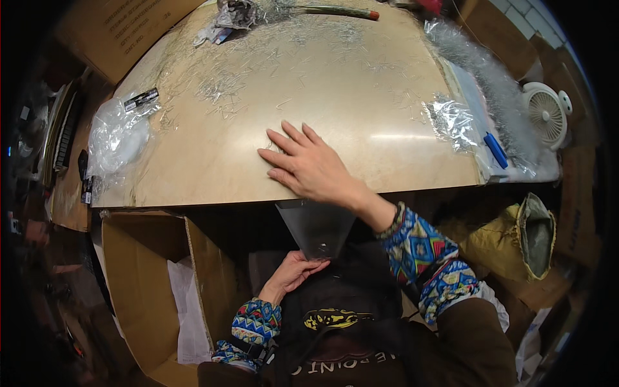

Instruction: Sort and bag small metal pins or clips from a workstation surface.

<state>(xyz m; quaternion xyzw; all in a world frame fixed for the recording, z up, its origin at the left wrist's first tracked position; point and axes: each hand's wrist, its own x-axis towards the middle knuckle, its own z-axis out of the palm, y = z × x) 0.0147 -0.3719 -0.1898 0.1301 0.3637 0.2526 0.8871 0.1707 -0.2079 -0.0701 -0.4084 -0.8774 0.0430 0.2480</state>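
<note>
My left hand, below the table edge, pinches the narrow lower end of a translucent grey plastic bag. Its wider end reaches up to the table's front edge, under my right wrist. Palm down on the pale tabletop, my right hand has its fingers spread and pointing left. A few thin clear pieces show beside its fingertips; whatever lies under the palm is hidden. Farther back, many thin, clear, bent pieces lie scattered over the table.
Clear plastic bags lie at the table's left. An open cardboard box stands below the edge. To the right are crinkled clear packaging, a blue pen, a white fan and a yellow sack.
</note>
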